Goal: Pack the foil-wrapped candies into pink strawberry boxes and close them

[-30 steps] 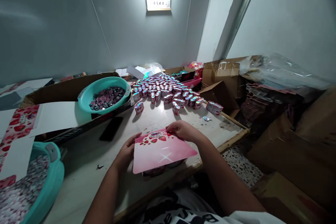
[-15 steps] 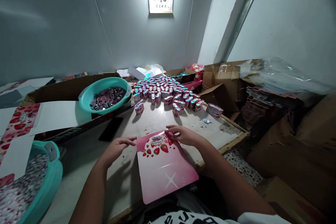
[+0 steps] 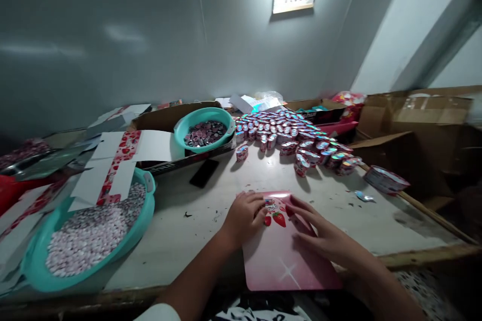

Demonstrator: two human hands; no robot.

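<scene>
A glossy pink sheet [image 3: 276, 261] printed with strawberries and a logo lies at the table's front edge, close to my body. My left hand [image 3: 243, 218] is curled over its upper left corner, fingers bent and drawn together on the print. Across from it, my right hand [image 3: 316, 230] rests on the upper right part, its fingers stretched out and the thumb apart. The left fingers partly cover the logo. What lies under the fingertips is hidden.
Many small oval printed packs [image 3: 278, 125] crowd the back of the table. A teal basin [image 3: 176, 133] of dark round pieces and a larger teal basin [image 3: 146, 225] of small pale pieces stand left. A phone [image 3: 204, 173] lies between. Cardboard boxes [image 3: 395, 145] stand right.
The view has swung left. My left hand has come in from beside the sheet onto its upper left corner and curled. My right hand is still at the upper right.
</scene>
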